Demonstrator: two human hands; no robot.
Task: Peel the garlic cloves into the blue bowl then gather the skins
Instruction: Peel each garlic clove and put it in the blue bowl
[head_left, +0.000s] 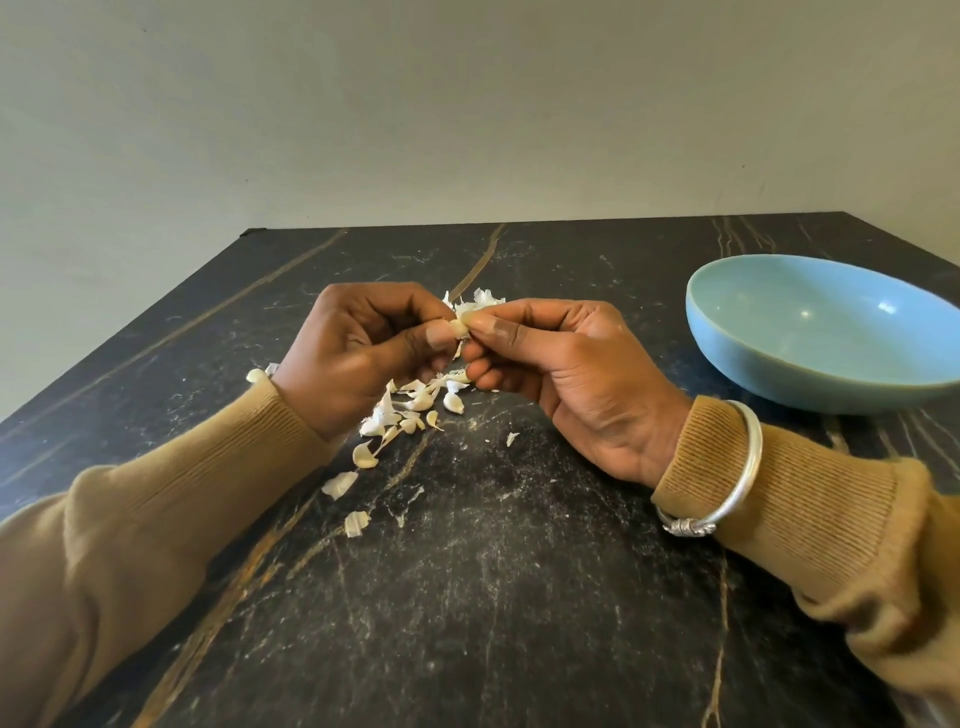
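While the clove (459, 328) is in both hands: peeling is judged to be under way; the clove is held above the table (519, 597), at centre, over the far end of the litter.
Left hand (363, 353): closed on the clove; the thumb and fingertips are curled round its left end.
Right hand (566, 374): closed in a pinch on the clove's right end; whether flesh or loose skin is gripped cannot be told.
Bowl (779, 384): set on the table at far right, well apart from the hands; no clove is seen in the part of its inside that shows.
Skins (400, 410): scattered below the hands, in a trail toward the near left; a few lie just beyond the hands. Some pieces may be unpeeled cloves; this cannot be told.
Stray piece (254, 375): lying just beside the left cuff (301, 410).
Bangle (748, 457): worn over the right cuff.
Risk, slip: the clove may be squeezed out of the pinch and lost among the skins.
Risk, scatter: the light skins may be swept aside by the left cuff, which lies beside the trail; gathering would then be harder.
Risk, transfer: skin clinging to the fingers may be carried into the bowl with the clove.
Risk, knock: the bowl may be struck by the bangle during a reach to the right.
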